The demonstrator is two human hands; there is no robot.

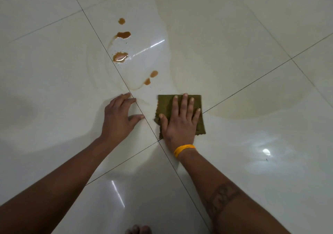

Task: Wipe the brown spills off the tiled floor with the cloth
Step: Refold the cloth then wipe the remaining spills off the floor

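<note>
An olive-green cloth [198, 106] lies flat on the glossy white tiled floor [54, 71]. My right hand [180, 122] presses down on the cloth with fingers spread. My left hand [119, 115] rests on the bare tile just left of it, fingers apart and holding nothing. Several brown spills lie beyond the hands: a small pair [151, 78] closest, a wet puddle [119, 56] farther off, another puddle [123, 34] and a small spot [121, 21] at the far end. Faint ring-shaped streaks surround them.
Dark grout lines [252, 82] cross the floor and meet under my right wrist. A yellow band [183, 149] sits on that wrist. My toes [137, 229] show at the bottom edge. A large faint smear [252, 98] covers the tiles to the right.
</note>
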